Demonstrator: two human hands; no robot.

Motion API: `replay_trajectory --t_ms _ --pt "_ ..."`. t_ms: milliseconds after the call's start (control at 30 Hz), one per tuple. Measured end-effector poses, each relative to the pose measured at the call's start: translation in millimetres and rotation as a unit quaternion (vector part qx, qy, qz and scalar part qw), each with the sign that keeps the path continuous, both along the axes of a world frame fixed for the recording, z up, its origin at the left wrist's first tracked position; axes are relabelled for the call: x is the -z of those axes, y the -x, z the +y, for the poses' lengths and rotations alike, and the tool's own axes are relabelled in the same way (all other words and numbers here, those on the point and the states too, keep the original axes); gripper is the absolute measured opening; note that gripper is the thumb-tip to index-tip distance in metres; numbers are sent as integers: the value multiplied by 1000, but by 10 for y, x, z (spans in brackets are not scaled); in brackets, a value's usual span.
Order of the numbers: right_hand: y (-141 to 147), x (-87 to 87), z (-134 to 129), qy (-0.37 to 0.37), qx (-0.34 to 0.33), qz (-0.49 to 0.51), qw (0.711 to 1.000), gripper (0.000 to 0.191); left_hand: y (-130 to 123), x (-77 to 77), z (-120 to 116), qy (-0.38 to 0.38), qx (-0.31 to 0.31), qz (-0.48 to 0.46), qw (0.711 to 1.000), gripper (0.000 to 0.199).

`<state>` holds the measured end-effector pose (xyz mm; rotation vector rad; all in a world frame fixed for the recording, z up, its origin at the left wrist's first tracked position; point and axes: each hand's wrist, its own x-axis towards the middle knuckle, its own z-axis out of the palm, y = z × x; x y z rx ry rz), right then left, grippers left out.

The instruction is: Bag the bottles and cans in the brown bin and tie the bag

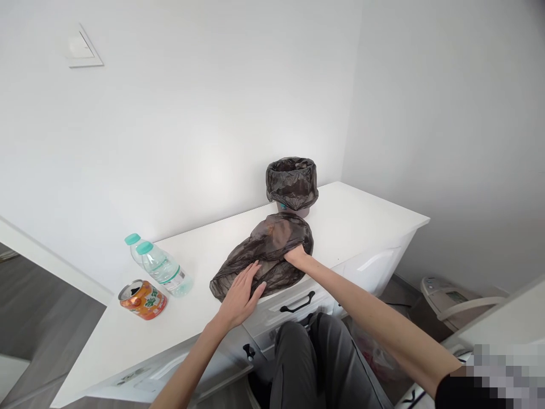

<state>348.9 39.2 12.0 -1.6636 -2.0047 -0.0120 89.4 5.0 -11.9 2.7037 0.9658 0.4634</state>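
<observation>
A dark, see-through plastic garbage bag (238,261) lies crumpled on the white cabinet top. My left hand (240,295) rests on its near side, palm down, with the fingers stretched out and the thumb apart. Through the bag's mouth goes my right hand (297,254); only the wrist and heel of the hand show plainly. Its fingers are a dim shape behind the film, and I cannot tell whether they grip anything. Just behind the bag stands a small trash can (304,213), upright, with another dark bag (293,187) lining it and folded over its rim.
To the left, two clear bottles (164,270) with teal caps stand beside an opened orange drink can (147,301). The white cabinet (361,218) has black handles and backs onto a wall. A pale appliance (447,298) with a handle sits low at the right.
</observation>
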Motion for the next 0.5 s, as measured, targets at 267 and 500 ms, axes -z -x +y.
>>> replay_trajectory --t_ms 267,500 --pt "-64 -34 -845 -10 -6 213 977 42 -24 36 59 -7 -15 -22 1000 68" --pt "-204 -189 -1264 126 -6 379 917 50 -60 -152 -84 -71 -31 -70 994 74"
